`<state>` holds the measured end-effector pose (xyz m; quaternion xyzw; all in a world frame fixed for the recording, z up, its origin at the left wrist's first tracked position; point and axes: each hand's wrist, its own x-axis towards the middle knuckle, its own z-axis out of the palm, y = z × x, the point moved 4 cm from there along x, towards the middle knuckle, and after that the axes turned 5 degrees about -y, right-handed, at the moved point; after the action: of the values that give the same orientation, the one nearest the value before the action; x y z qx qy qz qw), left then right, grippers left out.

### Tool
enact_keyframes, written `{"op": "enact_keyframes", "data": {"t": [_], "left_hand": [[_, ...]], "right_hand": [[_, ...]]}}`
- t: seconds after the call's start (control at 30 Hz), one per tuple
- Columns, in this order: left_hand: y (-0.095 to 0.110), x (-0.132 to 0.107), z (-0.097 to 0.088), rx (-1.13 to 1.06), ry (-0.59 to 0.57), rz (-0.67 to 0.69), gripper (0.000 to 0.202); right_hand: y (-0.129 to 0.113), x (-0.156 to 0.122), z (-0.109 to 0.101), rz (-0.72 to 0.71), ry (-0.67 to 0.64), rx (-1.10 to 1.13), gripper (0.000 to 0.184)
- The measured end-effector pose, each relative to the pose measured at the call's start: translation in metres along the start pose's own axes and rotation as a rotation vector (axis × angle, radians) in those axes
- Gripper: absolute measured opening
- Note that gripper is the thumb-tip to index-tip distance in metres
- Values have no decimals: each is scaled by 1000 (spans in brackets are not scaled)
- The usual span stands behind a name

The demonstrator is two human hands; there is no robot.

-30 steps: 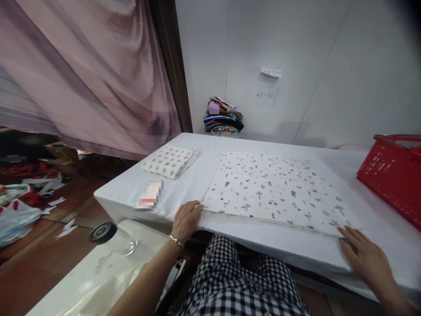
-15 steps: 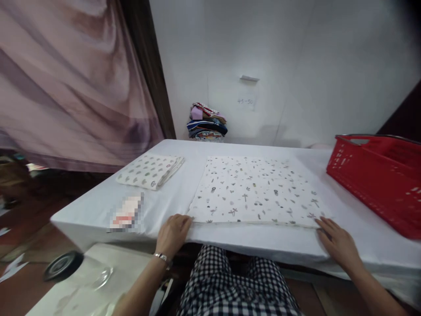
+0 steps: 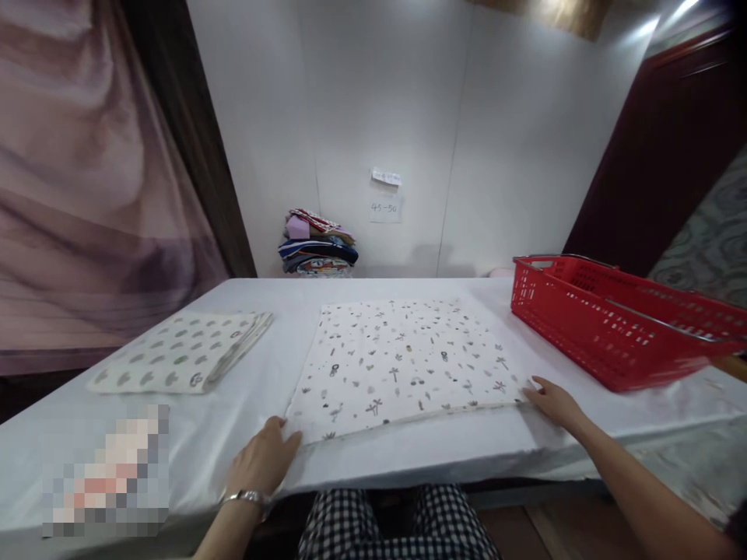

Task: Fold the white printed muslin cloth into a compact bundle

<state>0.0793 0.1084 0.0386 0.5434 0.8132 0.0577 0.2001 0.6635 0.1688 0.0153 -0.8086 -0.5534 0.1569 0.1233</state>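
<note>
A white cloth with small printed figures [image 3: 402,359] lies spread flat on the white-covered table [image 3: 362,459] in front of me. My left hand [image 3: 262,463] rests at its near left corner, fingers curled onto the cloth's edge. At the near right corner my right hand [image 3: 552,402] lies with fingers extended and touching the edge. A second, folded patterned cloth [image 3: 178,360] sits to the left on the table.
A red plastic basket [image 3: 612,319] stands at the table's right. A stack of folded clothes [image 3: 318,243] sits against the back wall under a paper note [image 3: 385,202]. A pink curtain [image 3: 87,194] hangs at the left. A blurred-out item [image 3: 108,470] lies near left.
My view has swung right and up, so the basket and dark door now show more. Both hands stay at the cloth's near corners; the cloth has not visibly shifted on the table.
</note>
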Motion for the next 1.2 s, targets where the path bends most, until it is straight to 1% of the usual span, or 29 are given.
{"op": "enact_keyframes", "data": {"t": [0.1,0.17,0.27,0.33,0.4,0.47,0.53,0.57,0.6,0.67,0.73,0.77,0.83,0.9,0.97,1.03,1.1,1.2], "left_hand": [[-4,9,1,-52,-37,-6,43],[-5,12,0,-69,-50,-4,39],[-6,12,-2,-61,-58,-3,32],[-4,11,-3,-45,-58,1,27],[-1,9,-3,-33,-50,11,23],[2,6,-4,-30,-21,21,20],[5,4,-5,-64,27,23,17],[5,3,-5,-116,41,20,15],[4,2,-4,-201,43,12,15],[-2,1,-1,-450,20,-15,16],[-12,0,4,-697,-8,-48,17],[-17,0,6,-782,-10,-67,18],[-28,-1,12,-870,-7,-113,18],[-34,-3,16,-918,-2,-131,22],[-35,-7,16,-955,9,-98,36],[-31,-11,15,-976,28,-57,55],[-27,-15,12,-1004,56,-37,69],[-25,-19,10,-1058,86,-18,77]], "right_hand": [[-7,3,-1,23,-34,-23,49],[-8,4,1,58,-111,34,38],[-5,1,6,123,-223,248,21],[-4,-2,7,171,-230,441,15],[-4,-6,7,223,-226,652,14],[-6,-11,8,262,-239,858,19],[-10,-16,8,275,-231,1034,34],[-11,-18,8,280,-212,1094,41],[-12,-21,7,277,-189,1136,46],[-11,-26,5,254,-146,1183,53],[-7,-33,6,229,-142,1177,59],[-5,-36,6,222,-160,1153,63],[1,-43,9,221,-212,1087,73],[5,-49,10,216,-260,1040,79],[7,-54,8,204,-268,1019,85],[6,-56,6,194,-265,995,90],[6,-57,5,179,-259,972,94],[7,-56,6,163,-253,955,94]]}}
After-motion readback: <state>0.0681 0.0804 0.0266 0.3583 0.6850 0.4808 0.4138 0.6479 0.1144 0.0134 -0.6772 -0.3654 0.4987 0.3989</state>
